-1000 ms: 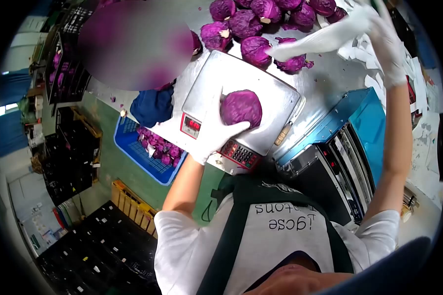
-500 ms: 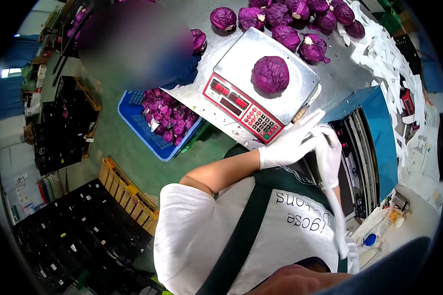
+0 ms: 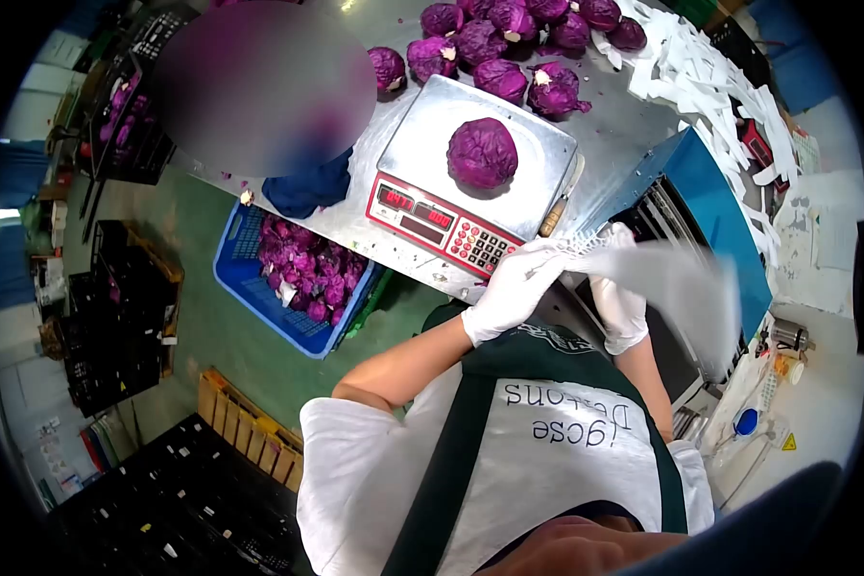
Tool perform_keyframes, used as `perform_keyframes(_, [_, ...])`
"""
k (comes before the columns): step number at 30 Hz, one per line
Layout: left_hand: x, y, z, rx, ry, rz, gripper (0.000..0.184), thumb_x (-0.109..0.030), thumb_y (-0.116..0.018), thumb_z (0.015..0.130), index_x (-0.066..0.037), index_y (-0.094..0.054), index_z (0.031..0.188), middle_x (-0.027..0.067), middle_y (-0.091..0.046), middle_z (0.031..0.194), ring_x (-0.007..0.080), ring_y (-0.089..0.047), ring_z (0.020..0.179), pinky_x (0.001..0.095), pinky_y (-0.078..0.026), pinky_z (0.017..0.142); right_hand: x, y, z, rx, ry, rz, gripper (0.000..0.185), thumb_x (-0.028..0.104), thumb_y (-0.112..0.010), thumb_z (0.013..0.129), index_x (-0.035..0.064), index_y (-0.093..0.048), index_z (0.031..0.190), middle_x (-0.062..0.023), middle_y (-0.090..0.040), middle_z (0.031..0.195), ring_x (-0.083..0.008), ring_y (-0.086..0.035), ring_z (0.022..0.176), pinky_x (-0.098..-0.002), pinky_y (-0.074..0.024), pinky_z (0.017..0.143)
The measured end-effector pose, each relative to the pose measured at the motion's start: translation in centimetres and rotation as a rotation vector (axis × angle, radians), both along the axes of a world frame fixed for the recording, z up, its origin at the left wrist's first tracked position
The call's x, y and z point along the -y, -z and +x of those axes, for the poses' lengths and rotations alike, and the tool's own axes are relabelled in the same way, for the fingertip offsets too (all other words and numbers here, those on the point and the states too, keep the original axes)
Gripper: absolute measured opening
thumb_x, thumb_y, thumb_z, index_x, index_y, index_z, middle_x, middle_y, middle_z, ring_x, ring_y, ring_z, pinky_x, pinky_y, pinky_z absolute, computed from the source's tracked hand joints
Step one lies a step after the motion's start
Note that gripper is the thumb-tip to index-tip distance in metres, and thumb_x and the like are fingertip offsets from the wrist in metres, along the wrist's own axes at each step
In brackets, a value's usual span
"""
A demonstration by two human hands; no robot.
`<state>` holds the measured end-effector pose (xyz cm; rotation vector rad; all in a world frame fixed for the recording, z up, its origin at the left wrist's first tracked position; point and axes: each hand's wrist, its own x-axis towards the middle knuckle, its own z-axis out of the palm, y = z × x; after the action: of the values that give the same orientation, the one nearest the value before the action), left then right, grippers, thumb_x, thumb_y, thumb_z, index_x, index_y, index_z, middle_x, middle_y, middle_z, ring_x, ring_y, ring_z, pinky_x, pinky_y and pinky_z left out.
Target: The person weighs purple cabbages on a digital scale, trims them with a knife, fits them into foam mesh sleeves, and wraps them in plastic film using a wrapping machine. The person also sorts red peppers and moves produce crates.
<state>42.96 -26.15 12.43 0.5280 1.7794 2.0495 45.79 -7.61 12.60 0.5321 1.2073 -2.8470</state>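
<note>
A single purple cabbage rests on the metal plate of the scale, whose red panel faces my body. Both my hands wear white gloves and are close together just right of that panel. My left hand has its fingers closed at one end of a white, net-like strip. My right hand is closed on the same end, its fingertips partly covered by the strip. The strip's other part stretches to the right over the machine, blurred by motion.
More purple cabbages lie behind the scale. White strips are piled at the upper right, near a blue-sided machine. A blue crate of purple leaves stands below the table. Dark blue cloth lies left of the scale.
My left hand has left the cabbage and moved right. My right hand has come down from the upper right with the strip. The strip's loose part has swung from below my wrist to the right.
</note>
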Motion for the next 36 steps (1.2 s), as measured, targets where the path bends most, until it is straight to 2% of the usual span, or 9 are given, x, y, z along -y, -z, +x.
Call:
perform_keyframes(4, [0.3,-0.4,-0.7,0.276,0.01,0.131,0.027,-0.016,-0.05,0.099,0.003,-0.067,0.108,0.0105,-0.067,0.104,0.0154,-0.06,0.101,0.0285,-0.044,0.093,1.2,0.0,0.6,0.124,-0.252,0.164,0.05,0.035,-0.048,0.101,-0.003,-0.043,0.133,-0.0147,-0.057,0.125,-0.0212,-0.055,0.116,-0.0335,-0.045,0.1])
perform_keyframes(6, [0.5,-1.1,-1.4,0.372,-0.01,0.182,0.028,-0.018,-0.051,0.099,0.003,-0.068,0.104,0.0077,-0.068,0.099,0.0112,-0.06,0.093,0.0267,-0.046,0.087,1.3,1.5,1.2,0.271,-0.287,-0.225,0.059,0.042,-0.039,0.103,-0.0037,-0.038,0.14,-0.0147,-0.053,0.132,-0.0199,-0.053,0.12,-0.0329,-0.0431,0.104])
perform_keyframes(9, [1.7,-2.1,-3.5,0.331,0.111,0.031,0.026,-0.018,-0.053,0.098,0.003,-0.068,0.103,0.0075,-0.068,0.097,0.0118,-0.06,0.09,0.0275,-0.047,0.084,0.6,3.0,1.5,0.124,-0.434,-0.296,0.063,0.037,-0.053,0.097,-0.0053,-0.035,0.141,-0.0139,-0.055,0.128,-0.02,-0.057,0.112,-0.0311,-0.0475,0.095])
perform_keyframes(11, [2.4,-1.5,-6.1,-0.194,0.083,-0.224,0.019,-0.013,-0.06,0.092,0.0,-0.068,0.103,0.0087,-0.066,0.1,0.0173,-0.062,0.095,0.0315,-0.048,0.086,-0.3,4.9,1.0,0.131,-0.464,-0.244,0.063,0.032,-0.062,0.092,-0.0061,-0.04,0.137,-0.0125,-0.061,0.115,-0.0187,-0.063,0.096,-0.0288,-0.053,0.082])
perform_keyframes(16, [5.7,0.1,-14.8,-0.034,-0.486,-0.119,0.034,-0.013,-0.065,0.085,-0.002,-0.061,0.117,0.0122,-0.058,0.12,0.026,-0.056,0.112,0.0349,-0.044,0.096,0.5,2.1,-2.1,0.229,-0.398,0.05,0.037,0.024,-0.061,0.092,-0.0018,-0.054,0.117,-0.0036,-0.059,0.086,-0.0099,-0.056,0.07,-0.0213,-0.0465,0.06])
perform_keyframes(19, [13.9,6.0,-22.5,-0.715,-0.842,-0.738,0.041,-0.016,-0.067,0.084,-0.001,-0.058,0.121,0.0165,-0.057,0.12,0.0263,-0.055,0.116,0.0349,-0.043,0.099,0.8,3.6,-4.1,0.181,-0.39,0.369,0.025,0.016,-0.061,0.093,0.0004,-0.057,0.112,-0.0009,-0.061,0.093,-0.0067,-0.057,0.085,-0.02,-0.0459,0.077])
perform_keyframes(21, [17.2,8.0,-24.2,-0.584,-1.072,-0.892,0.046,-0.019,-0.068,0.084,0.001,-0.057,0.124,0.0178,-0.06,0.119,0.026,-0.057,0.114,0.0352,-0.044,0.098,1.4,3.7,-5.9,0.002,-0.311,0.836,0.036,0.01,-0.064,0.09,0.0004,-0.054,0.124,-0.0038,-0.06,0.108,-0.0082,-0.055,0.096,-0.0242,-0.0448,0.09])
perform_keyframes(29, [10.0,5.1,-20.5,0.129,-0.414,-0.29,0.035,-0.013,-0.058,0.095,0.002,-0.054,0.126,0.0121,-0.061,0.116,0.0216,-0.059,0.107,0.0327,-0.044,0.097,5.5,5.3,-13.2,0.08,-0.408,1.08,0.098,0.036,-0.081,0.075,0.0003,-0.027,0.148,-0.0267,-0.047,0.138,-0.0338,-0.046,0.131,-0.0365,-0.0354,0.11])
perform_keyframes(36, [2.1,7.0,-17.4,0.057,-0.242,-0.227,0.044,-0.026,-0.049,0.1,0.001,-0.047,0.134,0.0169,-0.051,0.13,0.0259,-0.049,0.121,0.0358,-0.036,0.106,5.7,6.4,-14.7,0.078,-0.278,0.722,0.088,0.026,-0.08,0.077,0.0003,-0.032,0.146,-0.0157,-0.05,0.136,-0.0226,-0.052,0.123,-0.0334,-0.0404,0.106])
